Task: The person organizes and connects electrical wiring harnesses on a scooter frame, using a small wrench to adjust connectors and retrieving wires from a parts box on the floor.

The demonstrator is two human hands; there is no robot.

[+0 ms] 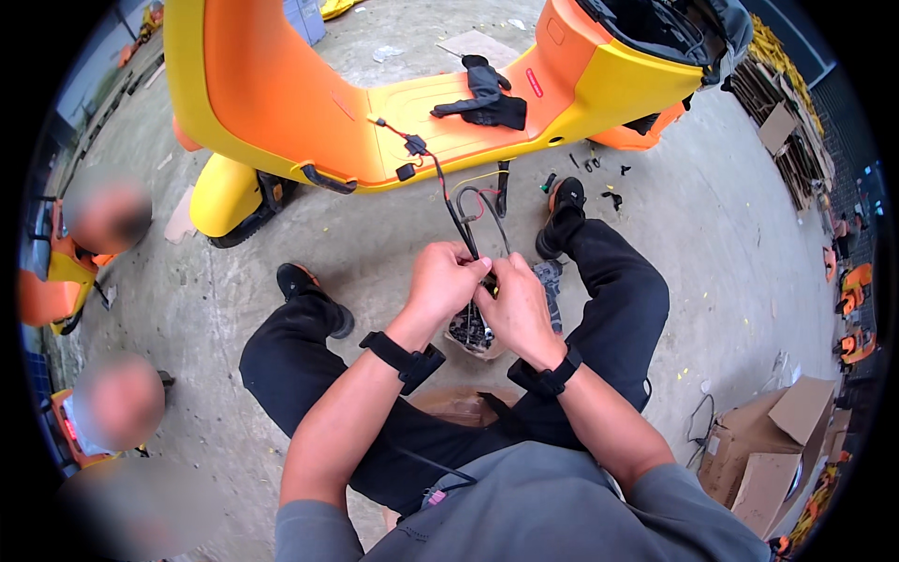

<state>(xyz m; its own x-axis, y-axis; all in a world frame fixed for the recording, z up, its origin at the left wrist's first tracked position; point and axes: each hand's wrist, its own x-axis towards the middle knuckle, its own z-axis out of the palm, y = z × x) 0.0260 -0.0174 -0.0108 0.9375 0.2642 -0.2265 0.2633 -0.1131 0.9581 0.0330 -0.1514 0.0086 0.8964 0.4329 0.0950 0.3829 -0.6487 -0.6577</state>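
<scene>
My left hand (442, 283) and my right hand (518, 304) are close together in front of me, fingers pinched. Both grip a black cable (461, 222) between them. From there it runs up to the scooter's orange footboard (384, 110), where a black connector piece (415, 145) and a yellow plug lie at its end. A grey cable (493, 207) loops beside it, with thin red and yellow wires near the loop. Below my hands stands an open container of small dark parts (468, 330), partly hidden by my fingers. The exact pinch point is covered.
The yellow-and-orange scooter (599, 101) stands across the front, with dark work gloves (487, 98) on its footboard. Small black parts (611, 199) lie on the concrete floor. An open cardboard box (763, 450) sits at right, and a cardboard stack (773, 117) farther back. Other scooters line both sides.
</scene>
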